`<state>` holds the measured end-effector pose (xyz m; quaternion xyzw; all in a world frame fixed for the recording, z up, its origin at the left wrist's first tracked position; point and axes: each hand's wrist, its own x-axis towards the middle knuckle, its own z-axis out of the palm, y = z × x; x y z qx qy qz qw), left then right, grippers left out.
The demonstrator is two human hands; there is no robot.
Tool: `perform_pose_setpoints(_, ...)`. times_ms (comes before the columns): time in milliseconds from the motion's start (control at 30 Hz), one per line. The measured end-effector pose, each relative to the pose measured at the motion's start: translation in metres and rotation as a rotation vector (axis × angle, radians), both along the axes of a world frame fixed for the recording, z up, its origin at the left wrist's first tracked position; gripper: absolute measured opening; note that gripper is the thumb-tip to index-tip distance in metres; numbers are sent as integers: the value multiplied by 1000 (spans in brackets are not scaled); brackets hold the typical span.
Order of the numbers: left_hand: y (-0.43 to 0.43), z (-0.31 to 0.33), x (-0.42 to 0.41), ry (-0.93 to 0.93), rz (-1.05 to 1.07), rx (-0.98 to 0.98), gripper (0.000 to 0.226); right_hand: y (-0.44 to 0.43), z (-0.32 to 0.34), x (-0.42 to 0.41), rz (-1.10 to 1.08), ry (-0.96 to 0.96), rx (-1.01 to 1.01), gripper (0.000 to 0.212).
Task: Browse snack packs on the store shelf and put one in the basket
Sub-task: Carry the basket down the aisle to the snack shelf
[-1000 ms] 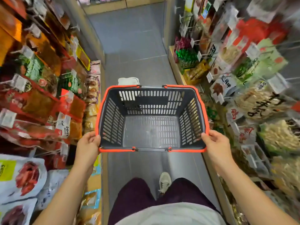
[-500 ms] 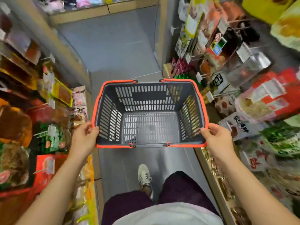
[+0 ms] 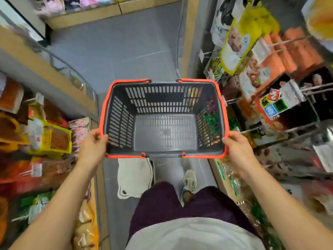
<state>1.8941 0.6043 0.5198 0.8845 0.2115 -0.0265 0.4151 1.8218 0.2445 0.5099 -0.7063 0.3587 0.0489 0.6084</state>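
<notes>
Looking down from the head camera, a dark grey basket (image 3: pixel 164 136) with an orange rim is seen at the centre of the frame, held level above the grey aisle floor (image 3: pixel 115 46). Nothing is seen inside it. The near left corner of the rim is gripped by the left hand (image 3: pixel 92 147), with the fingers curled over the edge. The near right corner is gripped in the same way by the right hand (image 3: pixel 237 150). Both forearms are stretched forward from the lower corners of the frame.

Snack packs (image 3: pixel 48 139) in yellow, red and brown are hung on pegs along the left edge of the frame, but they are blurred. More snack packs are hung at the upper right, among them a yellow-green pouch (image 3: pixel 239 37) and an orange pack (image 3: pixel 264 69). No pack is touched by either hand. A white bag (image 3: pixel 134 177) is lying on the floor just below the basket, beside a light shoe (image 3: pixel 189 181). Dark purple trousers (image 3: pixel 162 204) are visible at the bottom centre.
</notes>
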Motion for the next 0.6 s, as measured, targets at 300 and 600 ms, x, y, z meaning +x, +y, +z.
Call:
perform_pose_setpoints(300, -9, -23, 178, 98, -23, -64, 12, -9, -33, 154, 12, 92, -90, 11)
perform_pose_setpoints(600, 3, -117, 400, 273, -323, 19, 9, 7, -118, 276, -116, 160, -12, 24)
